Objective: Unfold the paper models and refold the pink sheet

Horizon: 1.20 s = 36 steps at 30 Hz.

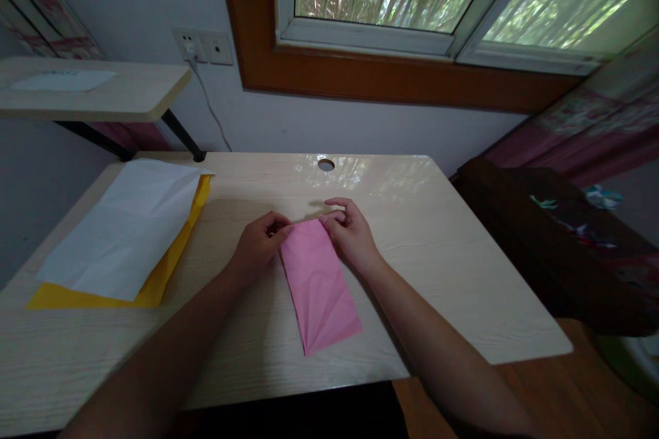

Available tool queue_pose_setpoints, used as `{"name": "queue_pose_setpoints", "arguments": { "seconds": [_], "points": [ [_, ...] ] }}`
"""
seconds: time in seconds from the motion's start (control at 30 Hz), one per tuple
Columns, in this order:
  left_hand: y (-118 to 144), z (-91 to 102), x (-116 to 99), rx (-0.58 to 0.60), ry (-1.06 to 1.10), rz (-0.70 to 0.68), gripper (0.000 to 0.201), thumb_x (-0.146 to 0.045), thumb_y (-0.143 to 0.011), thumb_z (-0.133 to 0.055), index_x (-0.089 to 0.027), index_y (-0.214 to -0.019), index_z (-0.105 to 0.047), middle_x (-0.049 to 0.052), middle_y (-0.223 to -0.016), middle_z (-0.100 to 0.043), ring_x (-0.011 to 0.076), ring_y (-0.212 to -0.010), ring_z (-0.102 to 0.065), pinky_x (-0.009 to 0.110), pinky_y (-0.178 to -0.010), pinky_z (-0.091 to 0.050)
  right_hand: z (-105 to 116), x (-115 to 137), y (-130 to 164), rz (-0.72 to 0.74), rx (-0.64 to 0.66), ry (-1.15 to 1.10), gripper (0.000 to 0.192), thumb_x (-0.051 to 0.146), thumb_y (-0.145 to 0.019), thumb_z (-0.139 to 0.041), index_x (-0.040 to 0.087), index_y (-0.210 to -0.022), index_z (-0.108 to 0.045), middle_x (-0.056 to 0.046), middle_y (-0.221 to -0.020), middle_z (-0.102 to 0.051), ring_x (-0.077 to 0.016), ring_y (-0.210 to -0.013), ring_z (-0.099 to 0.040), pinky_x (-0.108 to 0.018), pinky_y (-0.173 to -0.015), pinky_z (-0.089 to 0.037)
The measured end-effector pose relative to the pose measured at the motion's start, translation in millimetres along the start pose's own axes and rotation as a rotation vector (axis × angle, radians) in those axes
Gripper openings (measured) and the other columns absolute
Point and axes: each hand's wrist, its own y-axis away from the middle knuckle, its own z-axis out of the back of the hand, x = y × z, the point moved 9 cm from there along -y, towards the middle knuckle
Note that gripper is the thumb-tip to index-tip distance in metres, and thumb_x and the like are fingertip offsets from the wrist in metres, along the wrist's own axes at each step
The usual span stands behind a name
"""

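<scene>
A folded sheet of pink paper lies on the desk in front of me, long and narrow, with creases fanning out from its near left corner. My left hand pinches its far left corner between thumb and fingers. At the far right corner, my right hand grips the paper with the thumb on top, its index finger stretched out beyond the edge. The undersides of both grips are hidden.
On the desk's left lie white paper and a yellow sheet under it. A raised shelf on black legs stands behind them. The desk has a round cable hole near the wall. Right of it is a dark brown piece of furniture.
</scene>
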Motion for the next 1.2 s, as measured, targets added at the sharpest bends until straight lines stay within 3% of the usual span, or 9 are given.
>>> {"name": "queue_pose_setpoints", "arguments": {
  "seconds": [0.2,0.37,0.43,0.63,0.77,0.97,1.2],
  "points": [
    [-2,6.6,1,-0.063,-0.024,-0.001,0.021,-0.041,-0.085,-0.068,-0.020,-0.089,-0.069,0.000,-0.080,-0.068,0.0162,-0.074,-0.061,0.026,-0.067,-0.046,-7,0,0,-0.003,0.057,0.021,0.051,0.040,-0.079,-0.078,0.026,-0.121,-0.053,0.003,-0.080,-0.067,-0.0145,-0.072,-0.059,-0.028,-0.068,-0.045],
    [-2,8.2,2,-0.073,-0.006,0.004,0.021,-0.041,-0.086,-0.068,-0.020,-0.090,-0.068,0.000,-0.081,-0.068,0.0155,-0.075,-0.060,0.026,-0.069,-0.046,-14,-5,2,-0.026,0.134,0.141,0.059,0.037,-0.076,-0.081,0.026,-0.127,-0.053,0.009,-0.064,-0.048,-0.0121,-0.060,-0.044,-0.026,-0.057,-0.036],
    [-2,7.5,2,-0.068,0.001,0.007,0.021,-0.041,-0.086,-0.068,-0.020,-0.089,-0.068,-0.001,-0.080,-0.067,0.0153,-0.074,-0.060,0.026,-0.068,-0.046,-12,-4,2,-0.020,0.127,0.154,0.055,0.038,-0.079,-0.079,0.026,-0.127,-0.054,0.009,-0.064,-0.048,-0.0122,-0.060,-0.044,-0.025,-0.057,-0.035],
    [-2,3.5,5,-0.044,0.071,0.009,0.020,-0.039,-0.084,-0.070,-0.020,-0.089,-0.067,0.000,-0.080,-0.067,0.0154,-0.074,-0.060,0.026,-0.068,-0.046,-6,2,1,0.005,0.075,0.115,0.041,0.043,-0.084,-0.073,0.024,-0.118,-0.058,0.004,-0.073,-0.060,-0.0130,-0.066,-0.052,-0.026,-0.062,-0.040],
    [-3,3.7,8,-0.044,0.071,0.014,0.021,-0.040,-0.083,-0.072,-0.020,-0.089,-0.068,0.000,-0.080,-0.067,0.0158,-0.074,-0.061,0.026,-0.068,-0.046,-2,-1,0,-0.009,0.037,0.179,0.032,0.048,-0.084,-0.072,0.022,-0.098,-0.063,0.004,-0.070,-0.059,-0.0126,-0.063,-0.050,-0.026,-0.060,-0.039],
    [-3,5.1,6,-0.048,0.044,0.021,0.022,-0.041,-0.083,-0.070,-0.020,-0.089,-0.068,0.000,-0.079,-0.067,0.0163,-0.073,-0.061,0.027,-0.067,-0.046,5,-3,0,-0.031,-0.010,0.231,0.033,0.052,-0.083,-0.073,0.020,-0.087,-0.064,0.006,-0.061,-0.049,-0.0108,-0.055,-0.040,-0.025,-0.054,-0.032],
    [-2,4.4,3,-0.039,0.037,0.021,0.023,-0.042,-0.084,-0.070,-0.020,-0.089,-0.067,0.000,-0.079,-0.067,0.0161,-0.074,-0.061,0.027,-0.067,-0.046,6,-1,-1,-0.041,-0.030,0.237,0.036,0.055,-0.080,-0.074,0.020,-0.086,-0.066,0.003,-0.066,-0.058,-0.0129,-0.060,-0.048,-0.026,-0.056,-0.037]
  ]
}}
